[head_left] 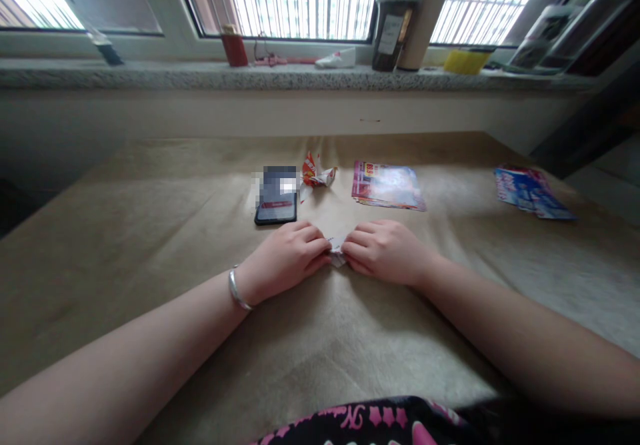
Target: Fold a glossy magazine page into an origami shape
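Note:
My left hand (287, 258) and my right hand (383, 250) meet fingertip to fingertip on the brown paper-covered table (150, 245). Both are curled and pinch a small folded piece of paper (337, 248) between them; only a white sliver with a reddish edge shows. A silver bracelet circles my left wrist. Just beyond my left hand lies a dark phone (277, 195). To the right of the phone sits a folded red-and-white paper figure (316, 174).
A stack of colourful printed sheets (387, 186) lies behind my right hand, and blue printed sheets (531, 193) lie far right. The stone windowsill (150, 75) holds a red cup (234, 48), a dark jar (391, 31) and a yellow object (466, 61).

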Tool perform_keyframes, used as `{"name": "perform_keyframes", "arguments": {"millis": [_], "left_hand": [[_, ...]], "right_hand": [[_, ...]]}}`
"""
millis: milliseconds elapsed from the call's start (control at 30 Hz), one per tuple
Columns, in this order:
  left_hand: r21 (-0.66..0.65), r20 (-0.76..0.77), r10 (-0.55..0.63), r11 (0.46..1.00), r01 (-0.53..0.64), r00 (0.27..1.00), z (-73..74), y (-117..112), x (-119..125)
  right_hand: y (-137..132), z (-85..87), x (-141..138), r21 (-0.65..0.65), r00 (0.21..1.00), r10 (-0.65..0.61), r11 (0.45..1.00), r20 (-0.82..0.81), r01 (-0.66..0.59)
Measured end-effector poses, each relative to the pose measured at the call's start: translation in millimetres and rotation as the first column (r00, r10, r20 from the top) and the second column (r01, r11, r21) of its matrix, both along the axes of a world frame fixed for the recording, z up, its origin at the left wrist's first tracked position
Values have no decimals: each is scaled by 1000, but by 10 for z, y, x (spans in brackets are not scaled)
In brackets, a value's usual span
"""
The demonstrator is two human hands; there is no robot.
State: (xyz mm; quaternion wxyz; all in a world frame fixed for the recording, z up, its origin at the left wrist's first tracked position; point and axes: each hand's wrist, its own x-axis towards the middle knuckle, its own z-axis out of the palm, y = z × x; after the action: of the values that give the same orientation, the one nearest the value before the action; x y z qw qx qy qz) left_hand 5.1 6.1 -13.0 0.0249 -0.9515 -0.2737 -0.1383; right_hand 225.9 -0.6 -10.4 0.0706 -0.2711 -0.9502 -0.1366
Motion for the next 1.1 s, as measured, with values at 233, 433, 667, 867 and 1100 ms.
{"name": "perform_keyframes", "arguments": {"millis": [233,433,667,867,1100], "left_hand": [[-23,20,63,998,-63,998,-31,25,-8],[-77,36,102,992,-99,994,-55,41,-2],[-115,113,88,991,-75,990,-59,30,-2],[-128,141,103,988,-85,985,-75,28,-2],[-144,140,99,986,-79,985,-48,26,-2]], "right_hand": [[-7,-55,-73,-161,958,-256,959,-128,235],[23,-82,-87,-418,869,-422,860,-257,293],[44,-107,-52,-462,838,-435,849,-331,258],[76,-153,-50,-514,806,-403,845,-433,147],[58,-151,-72,-466,850,-313,880,-423,91]]}}
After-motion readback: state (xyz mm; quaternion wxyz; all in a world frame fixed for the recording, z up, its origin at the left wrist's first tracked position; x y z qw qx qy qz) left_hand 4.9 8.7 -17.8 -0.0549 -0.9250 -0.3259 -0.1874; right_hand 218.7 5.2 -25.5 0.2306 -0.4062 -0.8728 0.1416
